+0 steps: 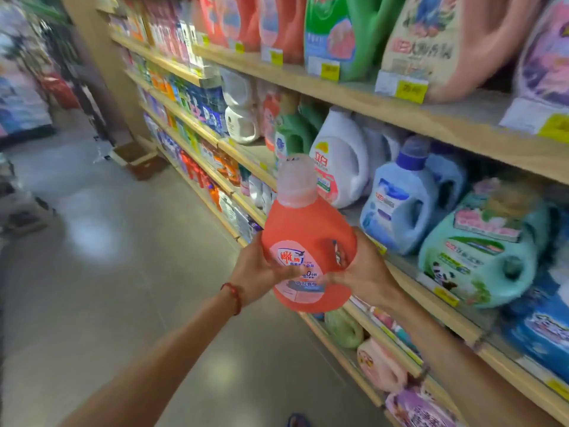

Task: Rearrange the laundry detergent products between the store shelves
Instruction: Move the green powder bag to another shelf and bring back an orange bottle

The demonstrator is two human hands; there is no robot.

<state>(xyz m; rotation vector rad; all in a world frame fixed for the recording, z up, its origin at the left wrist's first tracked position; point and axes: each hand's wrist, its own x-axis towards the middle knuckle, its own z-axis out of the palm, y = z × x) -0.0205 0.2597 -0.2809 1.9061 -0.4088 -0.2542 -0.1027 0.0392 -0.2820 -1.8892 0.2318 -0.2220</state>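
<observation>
Holding an orange detergent bottle (308,241) upright in the aisle, both hands close on its lower body: the left hand (258,272) wraps the label side, the right hand (363,272) cups the opposite side by the handle, each grip shut snugly on the plastic. Its translucent cap (297,178) points up. A red string bracelet (234,295) circles the left wrist. Just beyond, the wooden shelf (431,291) carries a white jug (338,158), a blue jug (406,204) and a teal jug (483,251). The grey floor (107,257) lies to the left.
</observation>
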